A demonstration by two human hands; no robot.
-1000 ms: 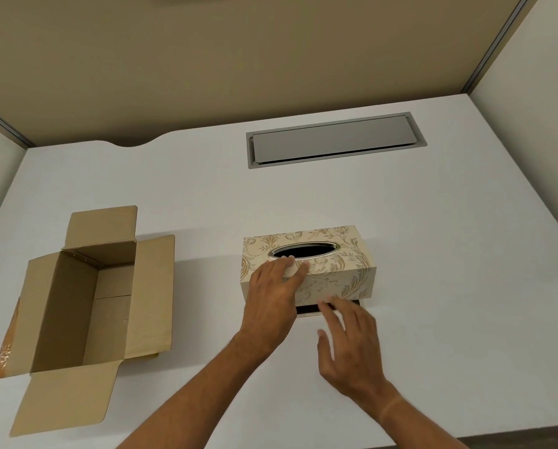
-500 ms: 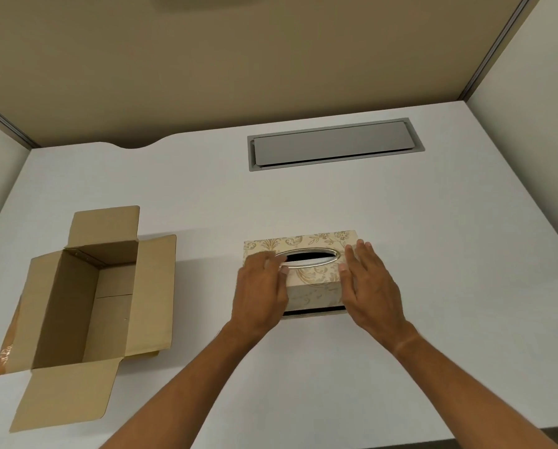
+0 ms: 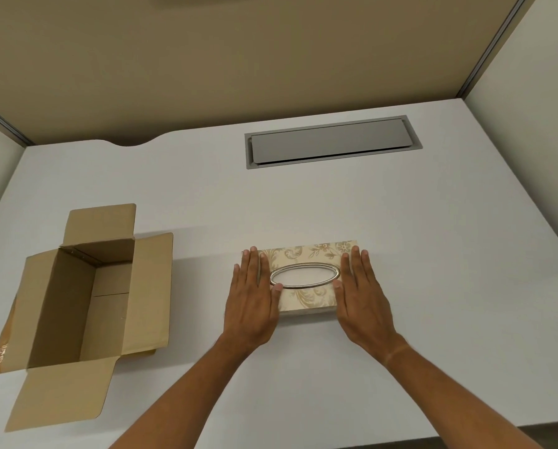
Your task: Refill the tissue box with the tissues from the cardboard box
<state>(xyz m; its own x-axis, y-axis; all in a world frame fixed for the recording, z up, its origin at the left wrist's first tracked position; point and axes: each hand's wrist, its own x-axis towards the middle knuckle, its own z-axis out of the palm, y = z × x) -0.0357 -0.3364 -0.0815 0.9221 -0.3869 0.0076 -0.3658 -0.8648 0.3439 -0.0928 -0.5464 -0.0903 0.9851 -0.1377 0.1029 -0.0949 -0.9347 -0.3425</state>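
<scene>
Tissue box (image 3: 307,277) sat upright mid-table (image 3: 400,222), white showing through its oval slot. Left hand (image 3: 251,306) and right hand (image 3: 363,304) lay flat on its two ends, fingers spread open, pressing rather than clasping. Carton (image 3: 83,306) stood well apart to the left, flaps open, looking empty (far corners unseen). Risk, as judged: uneven pressing could seat the cover crooked or pinch the tissues inside.
</scene>
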